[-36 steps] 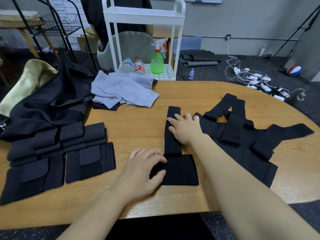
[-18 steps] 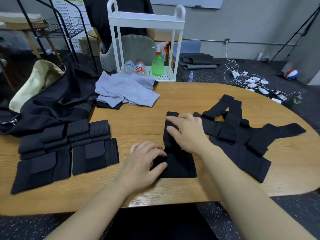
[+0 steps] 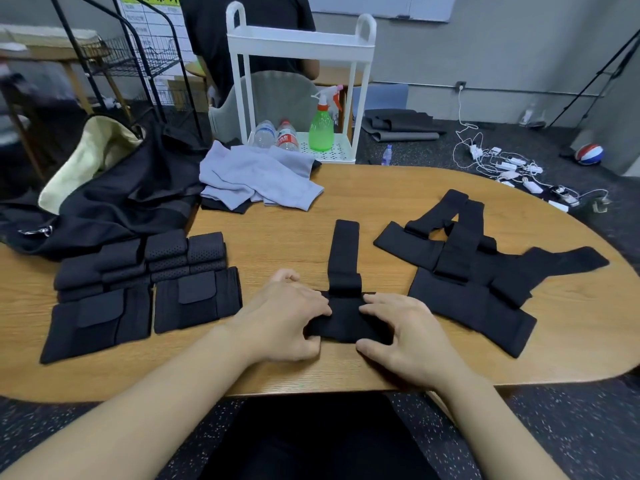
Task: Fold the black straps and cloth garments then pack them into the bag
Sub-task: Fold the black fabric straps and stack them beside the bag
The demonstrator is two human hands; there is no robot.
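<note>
Black strap (image 3: 343,254) lies near the front middle of the wooden worktop (image 3: 398,188), its narrow tail running straight away from the person and its wide near end (image 3: 346,320) held between both hands. Half a second ago the right hand lay flat on the narrow tail farther up; now it has come back to the near end, so the tail lies bare and straight. The left hand (image 3: 287,317) has its grip closed on the left edge of the wide end, fingers on top and thumb under the near edge, much as before. The right hand (image 3: 408,330) now pinches the right edge the same way, fingertips on top, thumb at the near corner. To the left sit folded black straps (image 3: 145,282) in a tidy cluster, unmoved. To the right a tangle of unfolded black straps (image 3: 478,271) lies spread flat. At the far left a black bag (image 3: 114,202) slumps open, with grey cloth garments (image 3: 256,178) heaped just right of it.
</note>
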